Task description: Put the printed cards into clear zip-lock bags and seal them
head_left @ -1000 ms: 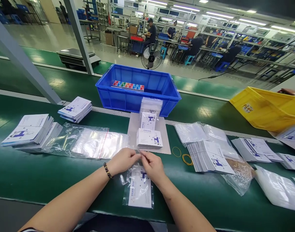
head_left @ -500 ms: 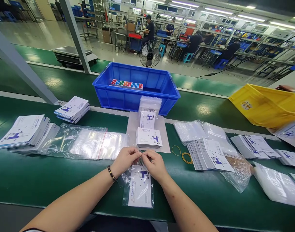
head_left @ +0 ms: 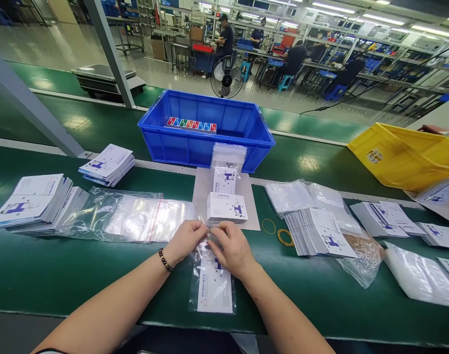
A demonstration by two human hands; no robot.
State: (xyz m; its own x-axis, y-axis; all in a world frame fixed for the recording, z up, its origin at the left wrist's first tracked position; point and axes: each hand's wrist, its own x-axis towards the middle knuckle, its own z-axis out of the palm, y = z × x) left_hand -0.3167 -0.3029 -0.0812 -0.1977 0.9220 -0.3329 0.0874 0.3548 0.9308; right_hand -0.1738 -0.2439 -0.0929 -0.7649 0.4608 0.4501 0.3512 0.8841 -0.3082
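A clear plastic bag (head_left: 194, 295) with a white printed booklet (head_left: 214, 290) inside lies flat on the green bench in front of me. At the bag's upper end, my left hand (head_left: 188, 241) pinches the plastic between thumb and forefinger. My right hand (head_left: 234, 250) is just to the right over the same end, its thumb and forefinger apart and its other fingers curled; whether it grips the plastic I cannot tell. Part of the booklet's purple picture is hidden under my right hand. Just beyond my hands sits a stack of booklets (head_left: 224, 209) on a grey sheet, with bagged booklets (head_left: 224, 180) behind it.
A blue bin (head_left: 206, 150) stands behind, a tilted yellow bin (head_left: 405, 157) at right. Empty clear bags (head_left: 132, 219) and booklet piles (head_left: 33, 199) lie left; another booklet pile (head_left: 318, 233) and yellow rubber bands (head_left: 285, 238) lie right. Co-workers sit in the background.
My right thumb and forefinger have parted, and my right hand has turned over the bag's top. My left hand still pinches there, slightly farther left. The view has tilted slightly.
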